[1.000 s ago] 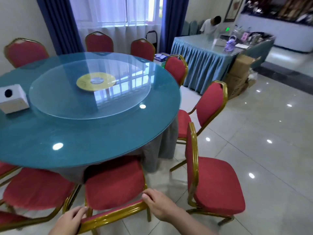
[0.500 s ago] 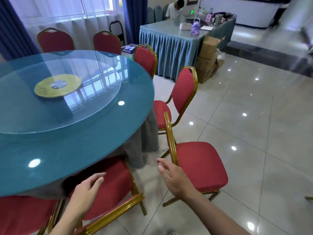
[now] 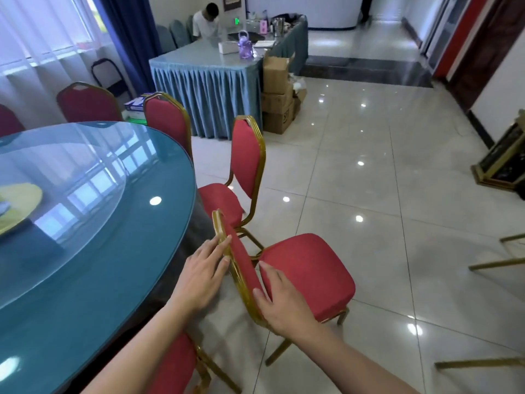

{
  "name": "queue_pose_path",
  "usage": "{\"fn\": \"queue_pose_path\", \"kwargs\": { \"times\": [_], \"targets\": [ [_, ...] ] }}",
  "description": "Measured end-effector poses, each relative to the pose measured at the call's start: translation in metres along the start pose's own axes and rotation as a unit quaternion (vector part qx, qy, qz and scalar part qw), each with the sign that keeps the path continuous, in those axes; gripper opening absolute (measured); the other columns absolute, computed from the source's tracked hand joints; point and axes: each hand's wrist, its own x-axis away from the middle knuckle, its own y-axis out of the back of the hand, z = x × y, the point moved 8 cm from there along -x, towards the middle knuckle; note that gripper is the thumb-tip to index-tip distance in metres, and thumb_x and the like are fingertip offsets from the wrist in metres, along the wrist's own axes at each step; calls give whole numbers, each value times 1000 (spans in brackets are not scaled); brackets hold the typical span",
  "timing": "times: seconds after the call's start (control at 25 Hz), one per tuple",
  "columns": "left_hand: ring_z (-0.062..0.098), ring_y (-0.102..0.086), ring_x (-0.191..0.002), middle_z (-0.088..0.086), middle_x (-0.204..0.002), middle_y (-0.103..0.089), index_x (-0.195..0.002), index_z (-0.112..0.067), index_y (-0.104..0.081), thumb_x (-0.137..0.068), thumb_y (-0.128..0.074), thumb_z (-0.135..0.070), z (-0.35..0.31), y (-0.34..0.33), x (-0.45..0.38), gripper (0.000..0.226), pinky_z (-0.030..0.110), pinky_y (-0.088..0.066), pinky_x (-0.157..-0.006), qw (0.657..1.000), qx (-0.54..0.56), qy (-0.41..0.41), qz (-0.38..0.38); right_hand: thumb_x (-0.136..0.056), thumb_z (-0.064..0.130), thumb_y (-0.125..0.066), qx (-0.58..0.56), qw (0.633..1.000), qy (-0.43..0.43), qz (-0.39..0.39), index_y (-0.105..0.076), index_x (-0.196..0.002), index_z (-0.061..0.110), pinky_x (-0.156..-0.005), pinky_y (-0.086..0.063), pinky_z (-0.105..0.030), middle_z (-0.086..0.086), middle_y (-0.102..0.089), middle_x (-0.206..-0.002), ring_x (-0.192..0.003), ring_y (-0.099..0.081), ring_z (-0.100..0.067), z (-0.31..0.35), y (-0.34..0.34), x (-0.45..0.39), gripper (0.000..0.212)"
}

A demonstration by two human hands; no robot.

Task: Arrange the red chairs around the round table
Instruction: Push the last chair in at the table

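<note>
The round table (image 3: 93,280) with its teal glass top fills the left. Beside its right edge stands a red chair (image 3: 306,274) with a gold frame, its backrest toward the table and its seat facing away. My left hand (image 3: 203,273) touches the table side of that backrest, fingertips straight on the gold rim. My right hand (image 3: 279,302) lies on the seat side of it, thumb on the rim. Another red chair (image 3: 247,157) faces the table just beyond. Two more chairs (image 3: 167,120) (image 3: 85,103) stand farther round, and one (image 3: 173,362) sits below my left arm.
A rectangular table with a blue skirt (image 3: 210,89) stands at the back, a person (image 3: 204,22) seated behind it and cardboard boxes (image 3: 277,92) stacked beside it. Gold chair legs (image 3: 497,263) poke in at the right edge. Glossy tiled floor (image 3: 397,194) spreads to the right.
My view swung right. Both hands left the backrest of the tucked-in chair and moved onto the backrest of the outward-facing chair.
</note>
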Motion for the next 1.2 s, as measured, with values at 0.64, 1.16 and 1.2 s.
{"fn": "queue_pose_path", "kwargs": {
  "times": [0.64,1.16,1.2],
  "targets": [
    [15,3,-154,-11,-165,-18,-150,-50,-27,-96,-17,-71,76,-47,-158,58,47,6,-124,967,-91,-141,194,-103,27,-52,-1,987,-152,48,-1,-163,33,-120,-33,-40,0,-26,-165,-147,-34,-21,11,-89,-68,78],
    [20,-35,-136,-9,-126,-55,-107,-39,-67,-105,-37,-31,102,-69,-232,31,49,-15,-119,981,33,-71,176,-105,19,-48,-98,975,-186,70,-4,-159,49,-125,-23,-41,7,-22,-166,-152,-26,-15,1,-93,-62,75],
    [20,-36,-134,-10,-122,-54,-106,-38,-67,-105,-38,-31,103,-69,-227,30,49,-17,-119,982,37,-67,173,-105,20,-49,-105,974,-186,77,-4,-158,50,-126,-22,-41,7,-23,-166,-151,-26,-15,0,-92,-59,76]
  ]
}}
